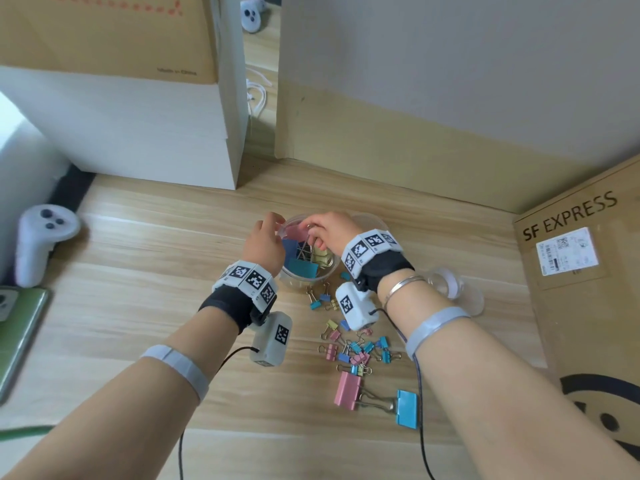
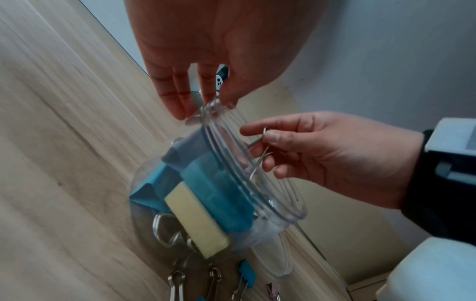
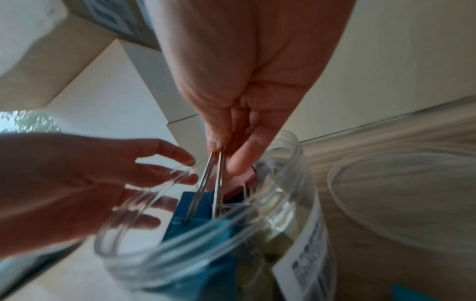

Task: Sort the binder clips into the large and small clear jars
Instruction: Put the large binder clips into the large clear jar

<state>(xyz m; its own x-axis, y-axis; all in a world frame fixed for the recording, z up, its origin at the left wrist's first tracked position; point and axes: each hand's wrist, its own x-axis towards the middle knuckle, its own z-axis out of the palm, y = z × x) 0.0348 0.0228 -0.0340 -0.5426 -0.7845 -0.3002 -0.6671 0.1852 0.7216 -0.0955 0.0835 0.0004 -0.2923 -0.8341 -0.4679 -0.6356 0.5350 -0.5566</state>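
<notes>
The large clear jar [image 1: 304, 280] stands on the wooden floor and holds several large clips in blue, teal, yellow and pink. My left hand [image 1: 273, 225] holds its rim [image 2: 283, 203] at the far left side. Over the jar's mouth my right hand [image 1: 313, 230] pinches the wire handles [image 3: 215, 175] of a large clip. Those wires run down to a dark blue body [image 3: 190, 209], next to a pink clip [image 1: 296, 232]. A small clear jar [image 1: 446, 282] lies to the right. On the floor in front are several small clips [image 1: 356, 344], a large pink clip [image 1: 347, 389] and a large blue clip [image 1: 408, 408].
A clear lid [image 3: 399, 193] lies just right of the large jar. An SF EXPRESS cardboard box [image 1: 571, 237] stands at the right, stacked boxes [image 1: 138, 133] at the back left, a wall [image 1: 415, 98] behind. A white controller [image 1: 38, 237] and a green device [image 1: 17, 327] lie at the left.
</notes>
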